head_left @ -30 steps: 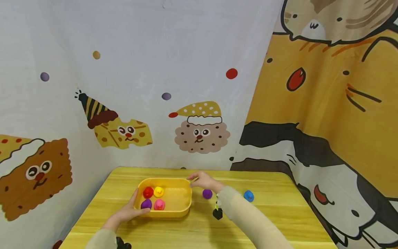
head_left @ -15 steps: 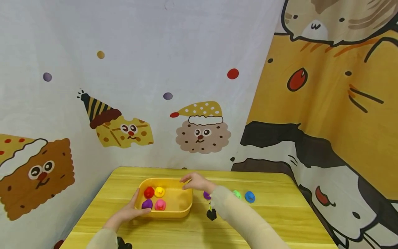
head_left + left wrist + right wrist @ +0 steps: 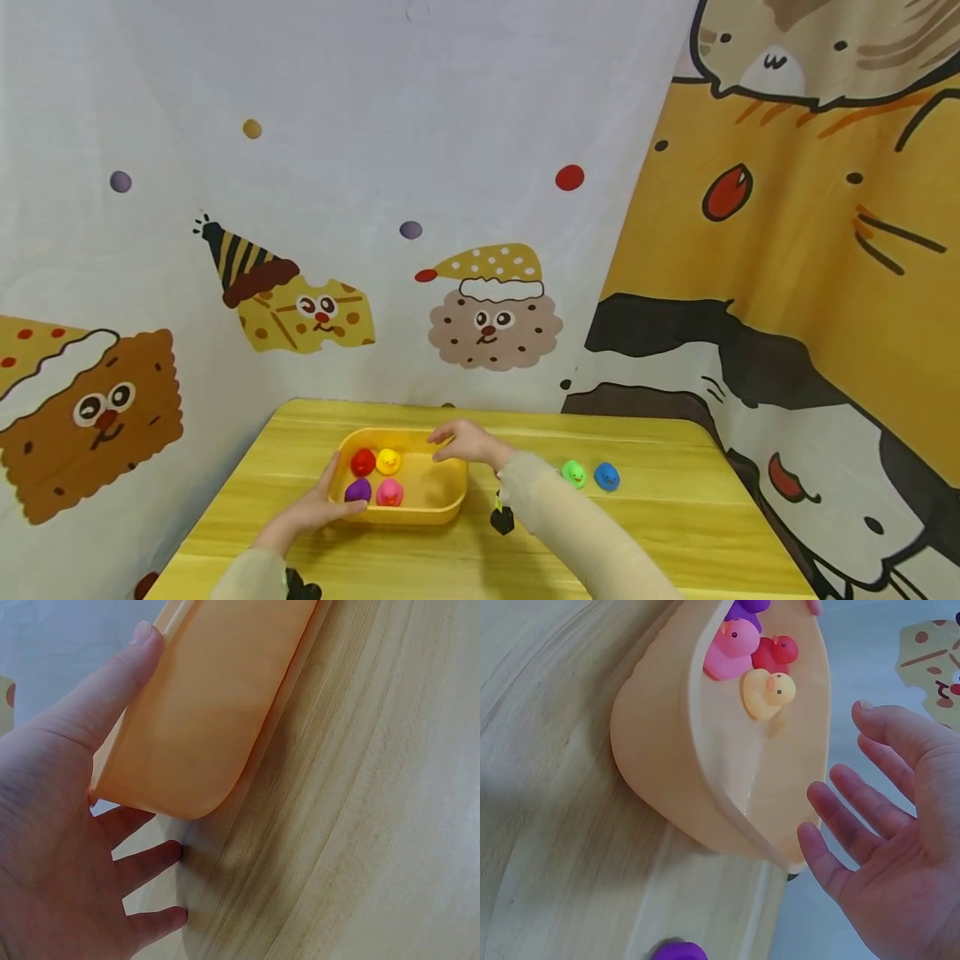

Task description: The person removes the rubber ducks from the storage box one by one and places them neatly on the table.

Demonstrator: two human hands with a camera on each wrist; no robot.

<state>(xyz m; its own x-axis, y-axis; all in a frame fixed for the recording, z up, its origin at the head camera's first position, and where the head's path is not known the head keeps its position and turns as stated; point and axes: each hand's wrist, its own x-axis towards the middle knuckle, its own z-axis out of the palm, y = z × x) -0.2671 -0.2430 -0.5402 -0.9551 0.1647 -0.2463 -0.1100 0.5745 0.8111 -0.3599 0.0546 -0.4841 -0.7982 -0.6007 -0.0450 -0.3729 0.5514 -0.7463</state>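
A yellow plastic tub [image 3: 420,518] sits on the table with red [image 3: 363,462], yellow [image 3: 388,461], purple [image 3: 357,490] and pink [image 3: 390,492] rubber ducks gathered in its left half. My left hand [image 3: 311,507] holds the tub's near left corner. Its thumb lies along the front rim, while the other fingers spread around the end, as the left wrist view [image 3: 67,802] shows. Over the tub's far right rim hovers my right hand [image 3: 468,442], fingers apart and slightly bent. Nothing lies within it in the right wrist view [image 3: 900,840].
On the table [image 3: 675,525], right of my right forearm, stand a green duck [image 3: 574,474] and a blue duck [image 3: 607,477]. Another purple duck [image 3: 679,951] shows by the tub in the right wrist view; my arm hides it from the head view. A cartoon-printed cloth [image 3: 337,125] hangs behind.
My right hand has moved left, from beside the tub's right end to over its far rim. The green duck has come into sight, and the loose purple duck is now covered by my arm.
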